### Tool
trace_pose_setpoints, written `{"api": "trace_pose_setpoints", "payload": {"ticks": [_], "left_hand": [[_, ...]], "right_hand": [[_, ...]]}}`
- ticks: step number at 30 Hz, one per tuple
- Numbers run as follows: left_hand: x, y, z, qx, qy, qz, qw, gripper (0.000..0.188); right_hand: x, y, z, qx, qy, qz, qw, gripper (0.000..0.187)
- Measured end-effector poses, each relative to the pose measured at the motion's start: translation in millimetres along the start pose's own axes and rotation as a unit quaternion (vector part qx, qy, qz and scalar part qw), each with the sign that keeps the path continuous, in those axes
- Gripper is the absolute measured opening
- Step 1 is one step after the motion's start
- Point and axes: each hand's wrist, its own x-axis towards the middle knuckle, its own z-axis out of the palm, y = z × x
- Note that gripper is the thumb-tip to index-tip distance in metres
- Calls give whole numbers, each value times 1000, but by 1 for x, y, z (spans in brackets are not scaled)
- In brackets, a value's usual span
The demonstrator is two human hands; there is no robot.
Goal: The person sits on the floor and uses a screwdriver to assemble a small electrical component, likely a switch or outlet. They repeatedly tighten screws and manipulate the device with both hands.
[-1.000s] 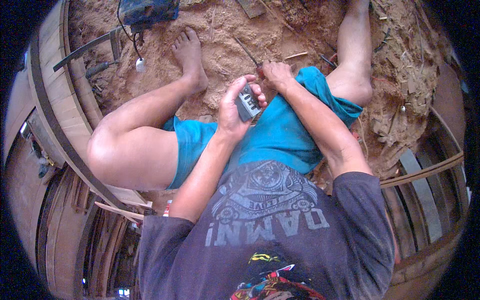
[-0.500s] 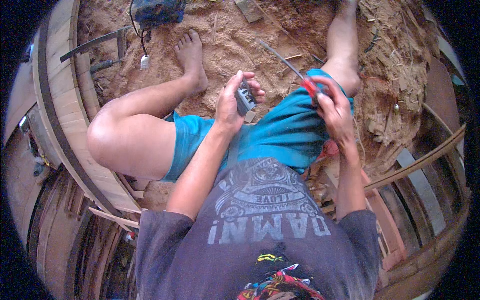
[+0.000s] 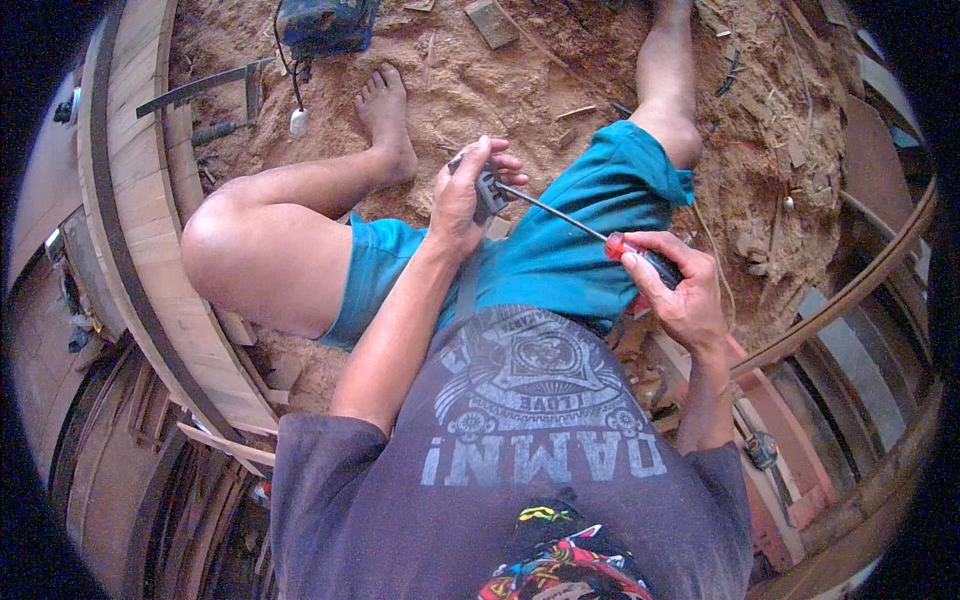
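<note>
My left hand (image 3: 460, 208) is closed around a small grey, boxy part (image 3: 489, 194) with dark markings or slots, held above my lap. I cannot make out exactly what kind of part it is. In my right hand (image 3: 690, 300) is a screwdriver (image 3: 562, 216) with a red and black handle, gripped from the side by thumb and fingers. Its long thin shaft points left and its tip reaches the part's right side. The fingers of my left hand partly hide where the two meet, so I cannot tell if the tip sits in a screw.
Sawdust and wood scraps cover the ground (image 3: 455, 105) around my bare foot. A dark blue machine (image 3: 325, 25) with a hanging cord and white plug (image 3: 298, 122) is at the top left. Curved planks (image 3: 145, 200) run along the left; boards and a small tool (image 3: 762, 450) lie right.
The screwdriver has swung from pointing up and away to pointing left, its tip now at the grey part. My right hand has moved lower and nearer my body. The left hand has barely moved.
</note>
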Motion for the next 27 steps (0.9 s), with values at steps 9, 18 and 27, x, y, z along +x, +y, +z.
{"api": "trace_pose_setpoints", "payload": {"ticks": [9, 18, 27], "left_hand": [[-3, 3, 4, 4, -17, 16, 1000, 37], [-5, 2, 8, 76, -20, 90, 993, 31], [-8, -3, 2, 117, -33, 101, 987, 45]], "right_hand": [[-2, 2, 1, -1, 7, 12, 1000, 22], [7, -13, -11, -130, 18, -175, 976, 31], [-4, -30, 1, 1, -73, 61, 995, 36]]}}
